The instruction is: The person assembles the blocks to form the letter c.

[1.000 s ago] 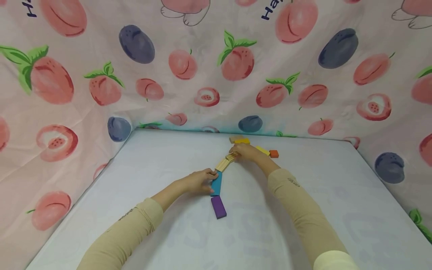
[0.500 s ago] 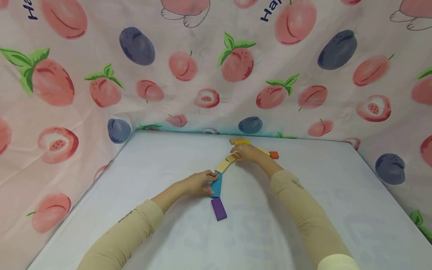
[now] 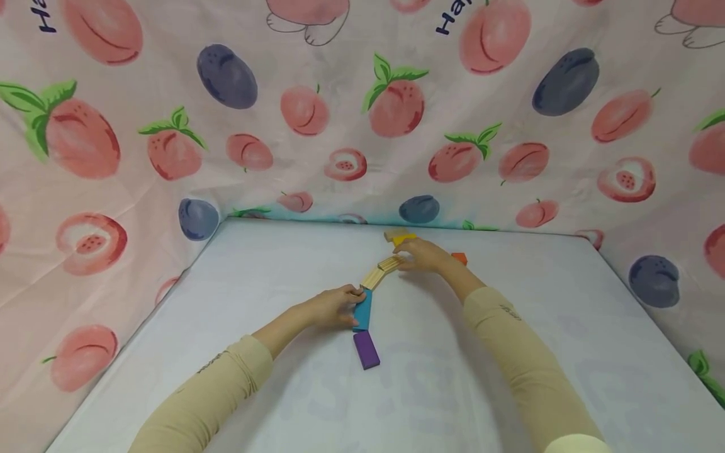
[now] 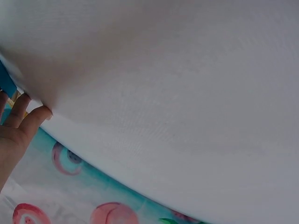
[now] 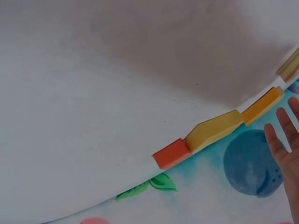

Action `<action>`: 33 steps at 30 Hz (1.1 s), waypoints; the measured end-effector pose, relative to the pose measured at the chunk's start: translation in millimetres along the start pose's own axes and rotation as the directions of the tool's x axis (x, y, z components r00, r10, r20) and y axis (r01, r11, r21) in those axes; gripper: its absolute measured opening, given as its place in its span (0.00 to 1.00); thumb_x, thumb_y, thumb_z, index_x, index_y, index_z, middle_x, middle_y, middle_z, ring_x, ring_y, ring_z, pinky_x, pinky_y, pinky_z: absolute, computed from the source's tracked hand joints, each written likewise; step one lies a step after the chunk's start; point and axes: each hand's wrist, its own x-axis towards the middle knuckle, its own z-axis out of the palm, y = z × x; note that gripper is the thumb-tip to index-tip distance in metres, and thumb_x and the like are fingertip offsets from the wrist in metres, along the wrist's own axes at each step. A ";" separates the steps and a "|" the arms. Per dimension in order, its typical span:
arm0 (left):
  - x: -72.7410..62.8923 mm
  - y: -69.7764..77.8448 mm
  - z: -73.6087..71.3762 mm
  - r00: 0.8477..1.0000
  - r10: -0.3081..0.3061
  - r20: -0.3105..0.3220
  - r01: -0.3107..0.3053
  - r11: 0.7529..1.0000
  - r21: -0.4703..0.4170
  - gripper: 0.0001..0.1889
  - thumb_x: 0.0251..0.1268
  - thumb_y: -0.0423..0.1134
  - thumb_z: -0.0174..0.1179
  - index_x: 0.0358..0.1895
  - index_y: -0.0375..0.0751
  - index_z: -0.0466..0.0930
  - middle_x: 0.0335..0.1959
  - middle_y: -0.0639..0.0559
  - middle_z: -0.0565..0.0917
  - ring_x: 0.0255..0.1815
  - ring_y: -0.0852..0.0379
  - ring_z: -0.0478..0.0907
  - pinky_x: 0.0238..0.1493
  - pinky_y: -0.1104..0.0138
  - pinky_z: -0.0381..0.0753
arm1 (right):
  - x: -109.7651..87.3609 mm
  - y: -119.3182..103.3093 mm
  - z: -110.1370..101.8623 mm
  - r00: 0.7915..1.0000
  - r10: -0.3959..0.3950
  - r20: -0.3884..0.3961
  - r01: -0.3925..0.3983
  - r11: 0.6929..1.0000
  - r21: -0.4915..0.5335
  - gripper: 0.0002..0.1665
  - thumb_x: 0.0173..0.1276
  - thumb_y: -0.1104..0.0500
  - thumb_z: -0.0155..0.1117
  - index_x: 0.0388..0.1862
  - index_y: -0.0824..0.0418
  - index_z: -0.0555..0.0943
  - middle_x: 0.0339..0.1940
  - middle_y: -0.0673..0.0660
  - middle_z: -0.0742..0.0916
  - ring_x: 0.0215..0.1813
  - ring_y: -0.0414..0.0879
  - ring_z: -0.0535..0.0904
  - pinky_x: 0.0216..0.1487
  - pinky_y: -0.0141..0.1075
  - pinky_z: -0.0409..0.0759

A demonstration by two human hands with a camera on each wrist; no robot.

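Note:
In the head view, my left hand [image 3: 334, 306] holds a blue block [image 3: 362, 311], fingers at its far end and thumb by its near end. A purple block [image 3: 366, 350] lies just nearer. Beyond the blue one, a light wooden block [image 3: 372, 277] and a ribbed wooden block [image 3: 390, 263] continue a curved line. My right hand [image 3: 428, 255] hovers by the ribbed block's right end; its fingers [image 5: 284, 122] look straight and hold nothing in the right wrist view. At the left wrist view's edge, only a corner of the blue block [image 4: 6, 83] shows.
Farther back lie an amber block [image 3: 403, 239], a pale wooden block [image 3: 392, 234] and an orange block [image 3: 460, 257]. A pale yellow block [image 5: 214, 130] sits between amber and orange, hidden behind my right arm in the head view. Fruit-printed cloth [image 3: 345, 113] walls the white table [image 3: 272, 251].
My right hand has shifted slightly right, uncovering more of the ribbed wooden block and covering the pale yellow one. My left hand stays at the blue block.

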 end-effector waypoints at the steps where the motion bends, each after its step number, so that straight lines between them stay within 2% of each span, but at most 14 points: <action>1: 0.3 0.0 0.4 1.000 0.003 -0.002 -0.003 1.000 -0.002 0.33 0.60 0.43 0.64 0.66 0.32 0.65 0.67 0.39 0.67 0.67 0.41 0.66 0.67 0.53 0.67 | -2.3 0.9 0.1 1.000 0.005 -0.007 -0.005 1.000 -0.001 0.25 0.62 0.55 0.66 0.56 0.63 0.78 0.58 0.63 0.80 0.62 0.59 0.73 0.65 0.52 0.70; 5: 2.0 0.4 -0.9 1.000 0.007 -0.007 -0.007 1.000 -0.004 0.33 0.60 0.42 0.64 0.66 0.31 0.66 0.67 0.39 0.67 0.68 0.40 0.65 0.67 0.52 0.67 | -9.1 7.3 -0.6 0.999 0.030 -0.035 -0.030 0.999 -0.015 0.25 0.63 0.56 0.66 0.57 0.64 0.77 0.59 0.64 0.80 0.61 0.60 0.73 0.64 0.53 0.70; 16: 2.7 -0.5 0.8 1.000 0.019 0.000 -0.019 1.000 0.001 0.33 0.60 0.42 0.64 0.66 0.30 0.65 0.67 0.38 0.67 0.67 0.40 0.66 0.67 0.52 0.68 | -27.7 18.4 0.1 0.994 0.038 -0.103 -0.042 0.998 -0.037 0.23 0.65 0.56 0.64 0.56 0.67 0.77 0.57 0.66 0.80 0.59 0.62 0.75 0.62 0.53 0.73; 23: 0.8 -0.3 0.7 1.000 0.020 -0.005 -0.020 1.000 0.003 0.32 0.61 0.42 0.63 0.66 0.31 0.65 0.66 0.38 0.67 0.67 0.40 0.66 0.67 0.52 0.68 | -38.6 20.4 -2.0 0.983 0.111 -0.144 -0.114 0.993 -0.013 0.24 0.63 0.61 0.65 0.56 0.69 0.76 0.56 0.68 0.80 0.57 0.63 0.74 0.62 0.53 0.72; 29: 1.1 -1.7 1.2 1.000 0.022 -0.011 -0.022 1.000 0.002 0.32 0.61 0.42 0.63 0.66 0.31 0.65 0.66 0.38 0.67 0.67 0.39 0.66 0.66 0.51 0.68 | -39.1 26.3 0.2 0.973 0.137 -0.187 -0.138 0.990 0.004 0.25 0.62 0.62 0.65 0.56 0.71 0.76 0.52 0.69 0.80 0.54 0.63 0.76 0.61 0.53 0.73; 33: 1.7 -1.4 1.8 1.000 0.016 -0.010 -0.016 1.000 -0.013 0.33 0.60 0.42 0.64 0.65 0.31 0.65 0.67 0.38 0.67 0.67 0.39 0.66 0.66 0.51 0.68 | -38.3 30.9 4.3 0.964 0.210 -0.165 -0.213 0.977 -0.001 0.28 0.63 0.60 0.64 0.60 0.71 0.72 0.56 0.71 0.78 0.57 0.65 0.74 0.61 0.55 0.72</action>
